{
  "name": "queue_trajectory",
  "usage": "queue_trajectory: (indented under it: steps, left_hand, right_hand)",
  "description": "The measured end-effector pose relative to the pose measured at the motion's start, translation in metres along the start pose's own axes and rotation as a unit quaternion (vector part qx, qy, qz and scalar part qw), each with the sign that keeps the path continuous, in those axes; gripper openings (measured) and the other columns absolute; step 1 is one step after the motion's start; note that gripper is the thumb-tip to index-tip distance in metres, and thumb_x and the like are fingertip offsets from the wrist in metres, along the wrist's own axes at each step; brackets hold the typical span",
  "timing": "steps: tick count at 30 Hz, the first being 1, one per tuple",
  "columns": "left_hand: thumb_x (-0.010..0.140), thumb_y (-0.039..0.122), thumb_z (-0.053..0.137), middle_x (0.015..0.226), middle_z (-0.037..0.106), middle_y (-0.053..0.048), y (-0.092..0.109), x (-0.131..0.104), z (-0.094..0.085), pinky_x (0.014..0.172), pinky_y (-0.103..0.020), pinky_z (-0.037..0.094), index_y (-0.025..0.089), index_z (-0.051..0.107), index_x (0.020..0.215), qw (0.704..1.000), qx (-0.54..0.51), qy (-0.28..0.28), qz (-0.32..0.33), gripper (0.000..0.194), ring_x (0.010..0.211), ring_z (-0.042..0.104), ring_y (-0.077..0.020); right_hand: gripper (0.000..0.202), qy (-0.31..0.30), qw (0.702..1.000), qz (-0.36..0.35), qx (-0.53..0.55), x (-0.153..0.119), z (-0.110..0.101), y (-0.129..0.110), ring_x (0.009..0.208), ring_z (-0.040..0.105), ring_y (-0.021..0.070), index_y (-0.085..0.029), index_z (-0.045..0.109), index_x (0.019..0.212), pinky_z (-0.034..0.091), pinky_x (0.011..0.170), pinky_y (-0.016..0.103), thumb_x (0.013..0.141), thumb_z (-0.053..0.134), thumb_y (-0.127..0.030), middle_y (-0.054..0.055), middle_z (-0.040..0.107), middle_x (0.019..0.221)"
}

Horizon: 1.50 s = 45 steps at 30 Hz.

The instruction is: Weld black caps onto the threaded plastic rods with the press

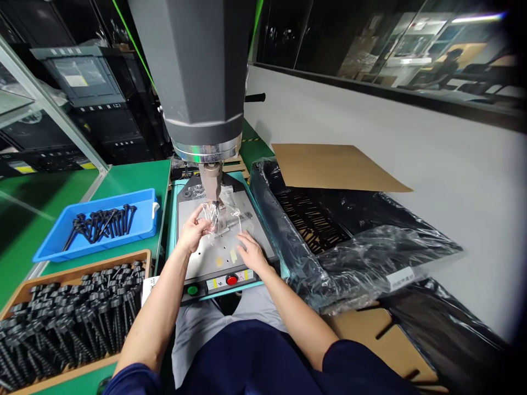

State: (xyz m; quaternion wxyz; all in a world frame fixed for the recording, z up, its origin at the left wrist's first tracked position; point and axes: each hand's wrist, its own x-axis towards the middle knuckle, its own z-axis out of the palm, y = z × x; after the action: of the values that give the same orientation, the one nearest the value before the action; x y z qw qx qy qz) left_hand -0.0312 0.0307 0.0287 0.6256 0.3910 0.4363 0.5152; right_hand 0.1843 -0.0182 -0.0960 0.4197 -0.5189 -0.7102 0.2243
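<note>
My left hand [194, 230] is closed in a pinch at the left of a bunch of thin white strands [212, 213], just below the machine's metal tip [212, 184]. My right hand [251, 251] lies on the metal plate [209, 258] with its fingers stretched out and holds nothing. Just beyond its fingertips is another small white strand [236, 215]. A small metal fixture [223, 229] stands on the plate between my hands, partly covered by the strands.
A green button [192, 290] and a red button [231, 280] sit on the machine's front edge. At left are a blue tray [140, 233] of black bolt-like parts and a wooden-coloured box [149, 258] full of similar ones. At right, a plastic-lined box [304, 274] lies under a cardboard sheet [337, 167].
</note>
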Motion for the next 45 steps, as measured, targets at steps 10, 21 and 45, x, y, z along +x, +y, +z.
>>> queue_trajectory:
  steps: [10, 21, 45]
  left_hand:
    - [0.063, 0.025, 0.081, 0.063, 0.058, 0.007, -0.001, -0.003, -0.004, 0.075, -0.032, 0.057, 0.015, 0.043, 0.143, 1.0, 0.01, 0.014, -0.007, 0.09, 0.06, 0.062, -0.0105]
    - [0.074, 0.043, 0.075, 0.093, 0.069, -0.008, -0.012, -0.03, -0.02, 0.087, -0.036, 0.052, 0.013, 0.041, 0.143, 0.98, 0.146, 0.128, 0.037, 0.083, 0.089, 0.068, -0.0191]
    - [0.085, 0.043, 0.063, 0.149, 0.043, -0.006, -0.151, -0.149, -0.127, 0.116, -0.048, 0.031, 0.035, 0.048, 0.142, 0.84, 0.487, 0.171, 0.167, 0.059, 0.137, 0.043, -0.0291]
  right_hand:
    - [0.039, -0.007, 1.0, 0.01, -0.009, -0.001, -0.003, -0.005, 0.129, 0.053, 0.0265, -0.017, 0.066, 0.121, 0.043, 0.11, 0.045, 0.086, 0.05, -0.016, 0.013, 0.062, 0.129]
    - [0.032, 0.031, 0.999, -0.009, -0.03, -0.021, -0.015, -0.003, 0.124, 0.056, 0.0249, -0.02, 0.068, 0.116, 0.046, 0.107, 0.043, 0.09, 0.049, -0.019, 0.011, 0.064, 0.124]
    - [0.056, 0.015, 0.991, 0.067, -0.118, -0.115, -0.055, 0.065, 0.143, 0.036, 0.0294, -0.033, 0.043, 0.146, 0.039, 0.113, 0.047, 0.091, 0.056, -0.028, 0.007, 0.027, 0.159]
